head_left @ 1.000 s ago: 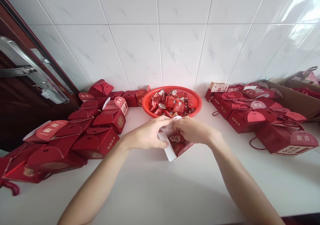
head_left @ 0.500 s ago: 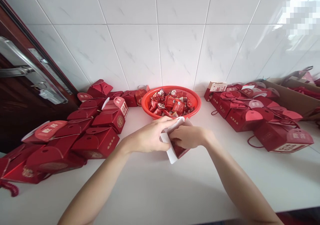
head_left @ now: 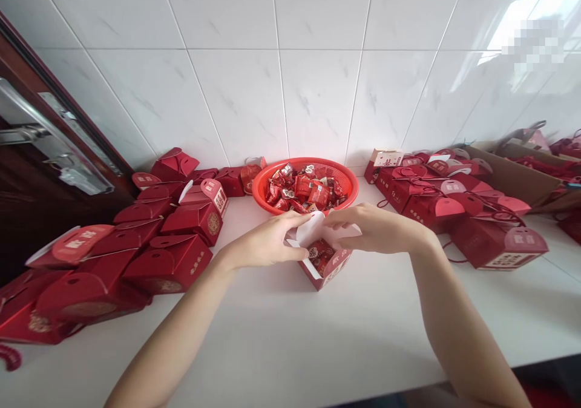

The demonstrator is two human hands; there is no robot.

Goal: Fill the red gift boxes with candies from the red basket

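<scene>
A small red gift box (head_left: 336, 270) with white inner sides sits on the white table, its flaps raised and its top open. Red-wrapped candies (head_left: 320, 254) show inside it. My left hand (head_left: 267, 242) grips the box's left side, thumb at the near edge and fingers by the far flap. At the right, my right hand (head_left: 384, 229) has its bent fingers closed on the box's raised flaps; the fingertips are partly hidden. Just behind the box stands a red plastic basket (head_left: 354, 185) holding many wrapped candies (head_left: 308, 184).
Closed red gift boxes (head_left: 167, 263) crowd the left side, beside a dark door (head_left: 27, 172). More red boxes (head_left: 494, 241) stand at the right, with a cardboard carton (head_left: 517, 169) behind them. A tiled wall (head_left: 318, 99) bounds the back of the white table (head_left: 290, 341).
My right hand has come up out of the box and moved to its flaps at the right. The candies inside now show. My left hand still holds the box.
</scene>
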